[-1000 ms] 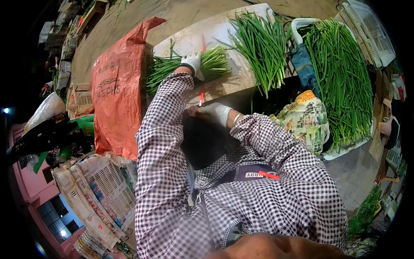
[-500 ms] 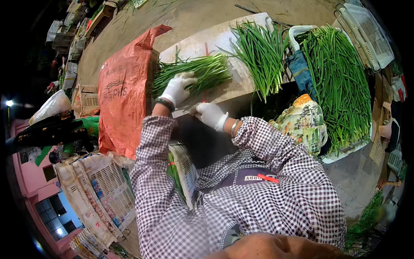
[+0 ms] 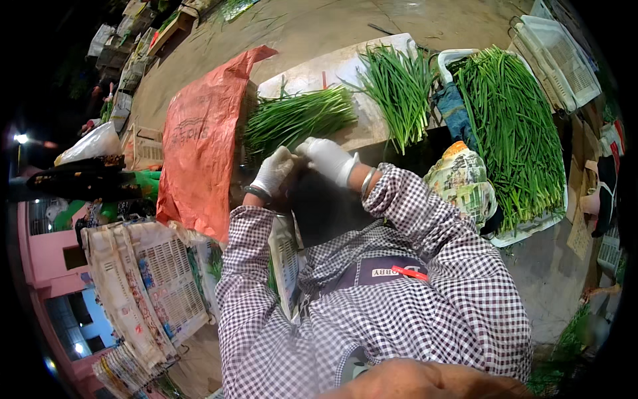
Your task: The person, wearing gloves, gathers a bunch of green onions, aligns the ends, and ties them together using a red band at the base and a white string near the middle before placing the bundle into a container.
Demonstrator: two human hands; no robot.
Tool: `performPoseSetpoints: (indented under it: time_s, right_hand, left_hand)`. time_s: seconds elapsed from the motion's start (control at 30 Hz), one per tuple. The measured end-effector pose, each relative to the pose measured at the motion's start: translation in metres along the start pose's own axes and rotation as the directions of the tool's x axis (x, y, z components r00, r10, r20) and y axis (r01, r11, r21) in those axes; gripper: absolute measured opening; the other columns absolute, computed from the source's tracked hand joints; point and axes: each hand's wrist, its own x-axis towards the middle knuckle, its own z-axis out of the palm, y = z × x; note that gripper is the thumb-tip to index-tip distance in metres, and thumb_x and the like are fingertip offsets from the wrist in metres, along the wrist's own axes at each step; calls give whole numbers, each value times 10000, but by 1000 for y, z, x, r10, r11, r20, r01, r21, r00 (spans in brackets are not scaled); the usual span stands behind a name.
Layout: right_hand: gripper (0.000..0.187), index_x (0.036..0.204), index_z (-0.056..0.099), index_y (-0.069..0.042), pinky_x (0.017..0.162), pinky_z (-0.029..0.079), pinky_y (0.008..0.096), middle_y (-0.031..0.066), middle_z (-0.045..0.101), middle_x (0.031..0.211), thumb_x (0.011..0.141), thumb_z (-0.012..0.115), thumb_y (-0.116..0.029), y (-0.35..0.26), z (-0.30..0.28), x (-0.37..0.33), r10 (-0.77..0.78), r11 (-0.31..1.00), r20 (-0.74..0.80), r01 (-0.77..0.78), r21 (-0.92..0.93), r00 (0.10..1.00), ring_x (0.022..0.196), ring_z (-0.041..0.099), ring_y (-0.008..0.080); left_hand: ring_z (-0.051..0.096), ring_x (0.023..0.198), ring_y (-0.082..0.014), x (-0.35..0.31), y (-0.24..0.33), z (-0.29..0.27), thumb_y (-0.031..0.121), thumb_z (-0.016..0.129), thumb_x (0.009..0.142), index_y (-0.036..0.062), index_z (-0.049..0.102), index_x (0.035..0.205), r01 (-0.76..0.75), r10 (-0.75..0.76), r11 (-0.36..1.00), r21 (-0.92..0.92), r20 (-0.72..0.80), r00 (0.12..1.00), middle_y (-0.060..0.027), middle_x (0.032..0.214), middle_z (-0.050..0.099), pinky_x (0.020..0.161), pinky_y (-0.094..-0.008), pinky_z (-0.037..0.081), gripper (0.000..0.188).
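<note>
My left hand [image 3: 274,173] and my right hand [image 3: 327,159], both in white gloves, meet at the near edge of a pale board [image 3: 369,126]. Their fingers are pinched together, nearly touching. Whatever sits between the fingertips is too small to make out. Just beyond them lies a loose bunch of green chives [image 3: 302,118], pale stem ends toward the right. Another bundle of chives [image 3: 397,93] rests farther right on the board, its stems hanging over the near edge. Neither hand touches that second bundle.
An orange-red woven sack [image 3: 203,143] drapes left of the board. On the right, a white crate [image 3: 458,56] is piled with chives, beside a blue cloth [image 3: 456,110] and a patterned plastic bag [image 3: 465,183]. Stacked crates [image 3: 159,279] stand at lower left.
My left hand has drawn back off the chives toward me. My right hand has moved slightly up, and the fingertips of both hands have come together.
</note>
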Motion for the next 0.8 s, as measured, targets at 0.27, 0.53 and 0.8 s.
performPoseSetpoints:
  time_s: [0.27,0.53,0.8]
  right_hand:
    - [95,790,641,-59,645,545,414,148,667,785,815,559,-98,-14,-32,-64,-49,919,243,139,-370,969,754,682,322]
    - [96,820,679,-105,682,495,421,117,659,768,771,633,-175,10,-16,-165,4,1000,614,0,-7,789,753,646,336]
    - [196,903,683,-103,789,494,446,137,688,943,856,615,-280,113,-132,-136,653,722,-261,-688,-71,711,879,641,357]
  left_hand:
    - [611,607,-336,-98,45,33,76,655,822,87,539,896,-296,457,728,618,-115,882,-137,697,585,530,-396,478,139]
    - [642,712,-311,-184,69,67,261,677,833,148,581,1003,-8,-186,616,788,155,970,-81,827,615,593,-416,508,226]
    - [666,867,-256,-48,154,102,142,670,845,68,701,987,-225,225,973,54,11,974,-97,979,686,758,-321,523,163]
